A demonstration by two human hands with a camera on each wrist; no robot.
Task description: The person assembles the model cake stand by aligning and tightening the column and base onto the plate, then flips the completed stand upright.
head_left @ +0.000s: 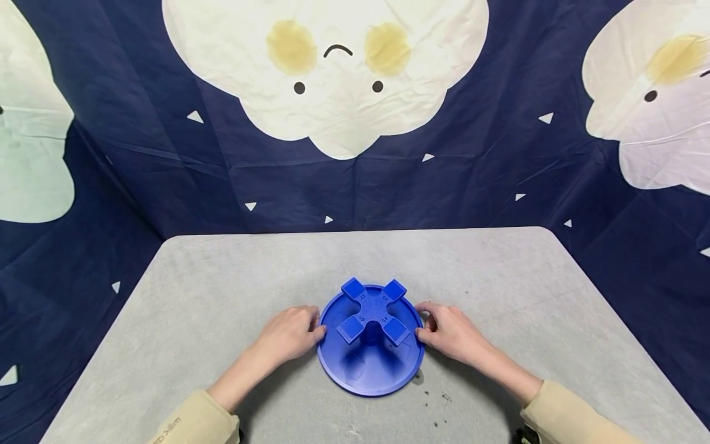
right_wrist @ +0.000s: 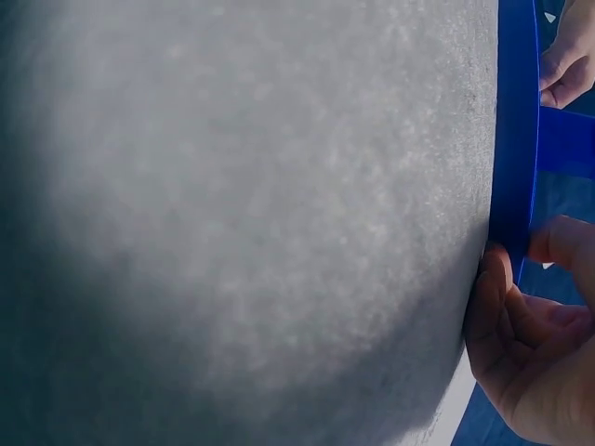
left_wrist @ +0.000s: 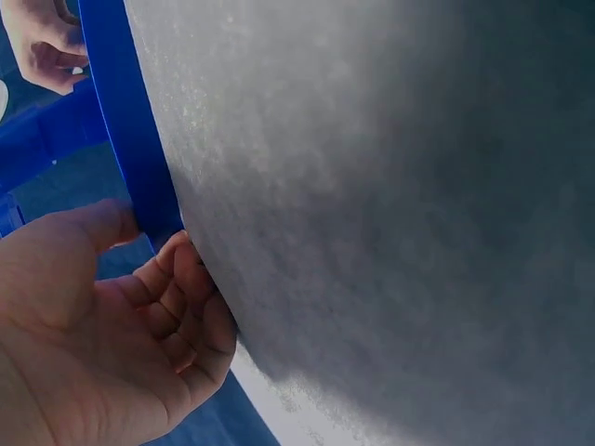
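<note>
A round blue stand with a raised rim is at the front middle of the grey table. On its central post is a four-armed blue cross with small numbers marked on it. My left hand pinches the rim on the left, thumb over the edge and fingers outside and low, as the left wrist view shows of the rim. Opposite, my right hand pinches the right side of the rim in the same way. Whether the base touches the tabletop all round is hard to tell.
The grey table has rounded far corners. A dark blue cloth with white cloud shapes stands behind it and along both sides. Small dark specks lie to the right of the stand.
</note>
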